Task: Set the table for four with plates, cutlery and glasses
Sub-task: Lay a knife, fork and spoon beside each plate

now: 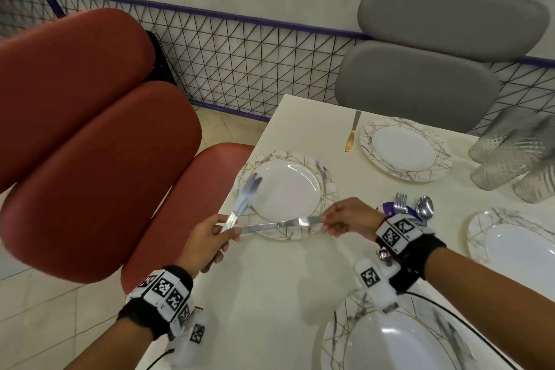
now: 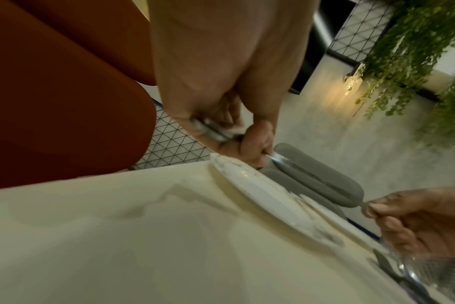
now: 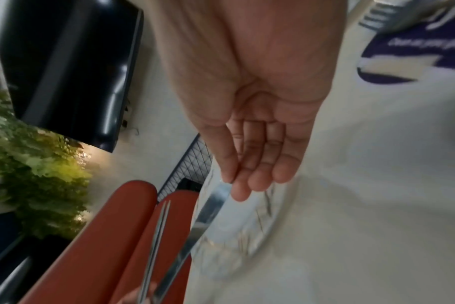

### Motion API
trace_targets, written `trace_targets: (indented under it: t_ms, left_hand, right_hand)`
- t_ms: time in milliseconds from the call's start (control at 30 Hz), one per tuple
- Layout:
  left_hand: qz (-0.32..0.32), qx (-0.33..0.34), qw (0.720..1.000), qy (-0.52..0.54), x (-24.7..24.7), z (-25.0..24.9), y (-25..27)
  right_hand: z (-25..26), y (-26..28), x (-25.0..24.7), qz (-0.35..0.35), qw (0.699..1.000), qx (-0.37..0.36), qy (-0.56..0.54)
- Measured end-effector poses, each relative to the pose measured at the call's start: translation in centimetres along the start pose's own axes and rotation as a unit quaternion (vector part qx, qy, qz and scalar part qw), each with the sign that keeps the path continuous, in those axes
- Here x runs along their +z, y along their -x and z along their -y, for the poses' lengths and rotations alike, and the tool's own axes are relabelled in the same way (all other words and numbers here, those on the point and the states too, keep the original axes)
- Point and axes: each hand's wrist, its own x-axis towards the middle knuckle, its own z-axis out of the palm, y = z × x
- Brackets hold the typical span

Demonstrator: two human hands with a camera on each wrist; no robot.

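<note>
Left hand (image 1: pixel 207 242) grips cutlery handles by the bench's (image 1: pixel 270 294) left edge; right hand (image 1: pixel 345 219) pinches the knife (image 1: pixel 279 224) blade tip over the plate's (image 1: pixel 285 189) near rim. Left wrist view: fingers (image 2: pixel 252 142) curl round handles above the plate (image 2: pixel 260 195). Right wrist view: fingertips (image 3: pixel 237 191) pinch the knife (image 3: pixel 210 207), a fork (image 3: pixel 156 230) just left

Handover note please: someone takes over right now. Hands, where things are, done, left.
Left hand grips a bundle of cutlery and the handle end of a silver knife. Right hand pinches that knife's blade end above the near rim of the plate by the red chair.
Done: four plates out; gold knife beside the far plate.
Left: cutlery at every place; spare fork and spoon and the glasses sit clustered, undistributed.
</note>
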Motion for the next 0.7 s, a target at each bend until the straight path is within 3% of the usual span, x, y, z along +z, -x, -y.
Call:
trace_targets:
  t_ms: [167, 300, 533, 700]
  left_hand:
    - [-0.080, -0.009, 0.997, -0.006, -1.3, 1.8, -0.5]
    - [-0.122, -0.010, 0.992, -0.008, -1.0, 2.5, -1.3]
    - [-0.121, 0.006, 0.992, -0.043, -0.3, 2.6, -2.5]
    - [-0.166, 0.018, 0.984, -0.064, -1.3, 3.3, -3.9]
  right_hand:
    - [-2.6, 0.3, 4.0, 0.036, 0.993, 0.044, 0.102]
    - [-4.1, 0.2, 6.2, 0.023, 0.982, 0.045, 0.180]
    - [-5.2, 0.0, 7.8, -0.013, 0.961, 0.032, 0.276]
    - [-5.3, 0.1, 8.1, -0.028, 0.944, 0.010, 0.329]
